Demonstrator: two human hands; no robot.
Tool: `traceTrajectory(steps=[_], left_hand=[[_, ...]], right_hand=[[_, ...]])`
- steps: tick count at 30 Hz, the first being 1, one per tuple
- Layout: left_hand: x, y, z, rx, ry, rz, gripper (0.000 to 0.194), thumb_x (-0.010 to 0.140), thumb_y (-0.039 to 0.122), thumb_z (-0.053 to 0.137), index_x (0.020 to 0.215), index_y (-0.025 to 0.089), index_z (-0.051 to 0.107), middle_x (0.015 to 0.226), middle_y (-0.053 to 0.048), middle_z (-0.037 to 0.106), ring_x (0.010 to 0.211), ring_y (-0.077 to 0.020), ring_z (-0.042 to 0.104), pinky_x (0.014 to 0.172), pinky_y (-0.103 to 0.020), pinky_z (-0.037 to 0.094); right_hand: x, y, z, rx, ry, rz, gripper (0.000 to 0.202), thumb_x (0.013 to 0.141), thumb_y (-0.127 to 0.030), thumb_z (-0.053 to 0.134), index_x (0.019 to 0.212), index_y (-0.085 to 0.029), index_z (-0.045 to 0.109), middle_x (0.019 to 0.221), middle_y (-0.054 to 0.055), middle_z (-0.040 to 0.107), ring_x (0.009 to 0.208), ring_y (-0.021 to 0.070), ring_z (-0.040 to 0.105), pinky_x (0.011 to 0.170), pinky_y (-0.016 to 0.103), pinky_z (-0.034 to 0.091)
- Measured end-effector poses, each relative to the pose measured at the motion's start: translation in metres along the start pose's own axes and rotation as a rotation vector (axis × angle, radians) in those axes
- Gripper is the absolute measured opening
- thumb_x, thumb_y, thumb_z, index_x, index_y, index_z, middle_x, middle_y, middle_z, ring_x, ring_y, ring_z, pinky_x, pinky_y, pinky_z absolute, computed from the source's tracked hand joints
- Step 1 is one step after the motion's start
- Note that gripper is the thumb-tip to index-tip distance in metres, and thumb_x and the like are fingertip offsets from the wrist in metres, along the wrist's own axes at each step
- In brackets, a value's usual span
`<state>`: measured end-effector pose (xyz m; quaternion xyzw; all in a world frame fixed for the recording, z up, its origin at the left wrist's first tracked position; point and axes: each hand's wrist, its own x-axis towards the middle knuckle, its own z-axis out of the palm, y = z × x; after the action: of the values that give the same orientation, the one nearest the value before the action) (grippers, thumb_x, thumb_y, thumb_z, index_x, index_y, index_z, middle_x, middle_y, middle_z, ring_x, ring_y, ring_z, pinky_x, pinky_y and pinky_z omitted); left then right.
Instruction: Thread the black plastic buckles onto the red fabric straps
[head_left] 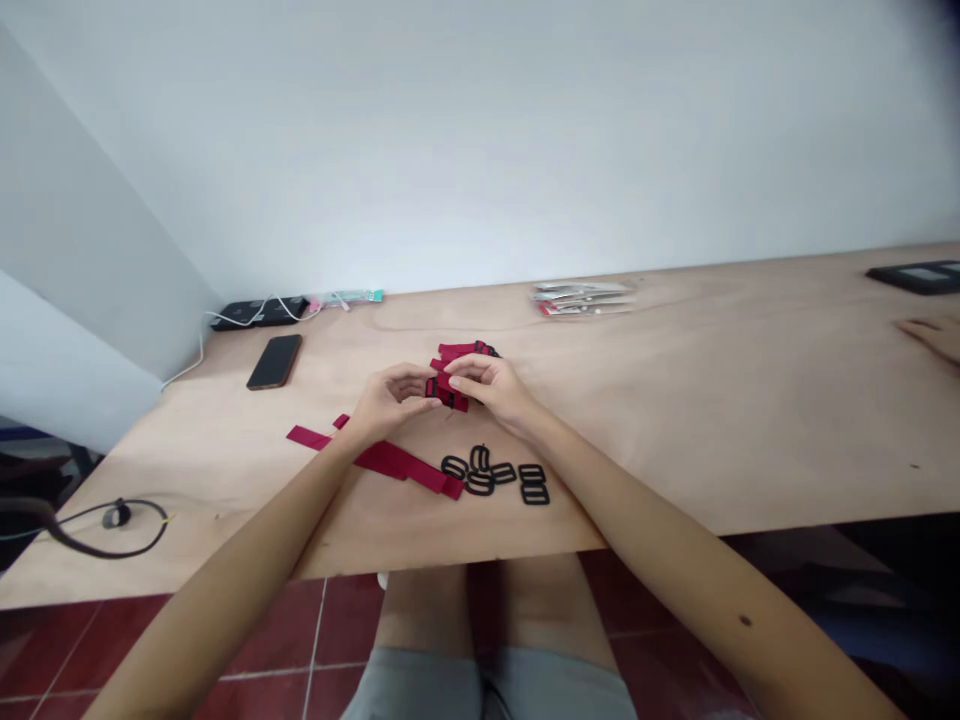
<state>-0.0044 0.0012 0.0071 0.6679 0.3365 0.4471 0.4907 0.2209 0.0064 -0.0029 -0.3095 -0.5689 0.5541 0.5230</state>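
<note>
Forearms (247,560) come in closest to cam, L + R hands meeting over the desk (750,400). L hand (401,400) grip: thumb + fingers clamped on the L end of a red strap piece (448,391), by its blk hardware. R hand (487,388) grip: pinched on same piece, R side. Piece sits mid-desk, betw the two hands.

Progress, my read: partway. Just behind the hands, a red strap pile (456,351) w/ blk bits on it, prob finished units. Nearer the desk edge, loose red strips (390,460) w/ no hardware visible, plus approx 6 loose blk sliders (480,484), so unjoined stock remains.

Farther out: phone (274,362) back L, packets (583,299) by the wall, someone else's hand (934,335) far R.

Hard to see: fingers cover most of the held piece, can't confirm if strap is fully threaded. R hand blocks part of the pile, no count poss. L wrist/forearm hides some strips. Packets blurry, contents unclear. Other person's hand cut off at frame edge.
</note>
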Motion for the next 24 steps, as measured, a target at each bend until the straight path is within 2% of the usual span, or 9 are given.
traceTrajectory(steps=[4,7,10,14,18,22,24], left_hand=[[-0.001,0.006,0.002,0.027,0.019,0.034,0.053,0.073,0.039,0.097,0.116,0.015,0.077,0.11,-0.013,0.08,0.097,-0.0245,0.077,0.093,-0.042,0.065],[0.0,0.007,0.001,0.071,0.016,0.063,0.05,0.074,0.039,0.096,0.114,0.016,0.078,0.111,-0.013,0.08,0.096,-0.0235,0.075,0.089,-0.04,0.064],[0.0,0.004,0.001,0.095,-0.012,0.082,0.047,0.074,0.041,0.096,0.11,0.017,0.079,0.112,-0.013,0.079,0.095,-0.023,0.074,0.088,-0.039,0.063],[0.001,-0.003,0.003,0.084,-0.036,0.091,0.046,0.074,0.042,0.095,0.109,0.017,0.078,0.109,-0.012,0.078,0.094,-0.0223,0.073,0.089,-0.039,0.062],[0.001,-0.003,0.006,0.157,0.039,0.155,0.044,0.075,0.04,0.094,0.109,0.018,0.077,0.11,-0.011,0.077,0.1,-0.0239,0.072,0.096,-0.042,0.06],[-0.002,0.005,0.01,0.367,0.129,0.289,0.033,0.083,0.04,0.088,0.108,0.021,0.077,0.107,-0.01,0.077,0.1,-0.0234,0.07,0.093,-0.039,0.058],[-0.004,0.008,0.012,0.441,0.127,0.345,0.028,0.086,0.038,0.086,0.107,0.022,0.077,0.105,-0.009,0.076,0.098,-0.0227,0.07,0.09,-0.037,0.057]], right_hand=[[-0.001,-0.001,0.0,-0.078,-0.052,-0.033,0.034,0.081,-0.038,0.089,0.109,-0.02,0.079,0.1,0.005,0.08,0.09,0.0183,0.073,0.086,0.032,0.057],[-0.002,-0.002,0.0,-0.079,-0.084,-0.011,0.036,0.081,-0.037,0.089,0.111,-0.02,0.078,0.093,0.004,0.079,0.082,0.0164,0.071,0.078,0.029,0.057],[-0.003,-0.002,0.001,-0.06,-0.117,0.012,0.039,0.08,-0.038,0.089,0.112,-0.019,0.077,0.086,0.002,0.077,0.076,0.0158,0.07,0.073,0.028,0.056],[-0.003,0.002,0.005,-0.006,-0.116,0.032,0.043,0.078,-0.042,0.091,0.112,-0.021,0.075,0.09,0.003,0.078,0.081,0.0176,0.072,0.073,0.029,0.058],[-0.002,0.003,0.009,0.04,-0.061,0.011,0.041,0.078,-0.046,0.092,0.105,-0.023,0.071,0.096,0.004,0.076,0.087,0.0187,0.072,0.077,0.031,0.06],[-0.003,0.003,0.012,0.017,-0.064,-0.033,0.053,0.062,-0.042,0.101,0.092,-0.024,0.062,0.093,0.001,0.071,0.082,0.0179,0.069,0.077,0.032,0.06],[-0.003,0.004,0.014,-0.074,-0.081,-0.071,0.05,0.062,-0.042,0.101,0.086,-0.023,0.061,0.086,0.0,0.067,0.079,0.0175,0.066,0.076,0.032,0.057]])
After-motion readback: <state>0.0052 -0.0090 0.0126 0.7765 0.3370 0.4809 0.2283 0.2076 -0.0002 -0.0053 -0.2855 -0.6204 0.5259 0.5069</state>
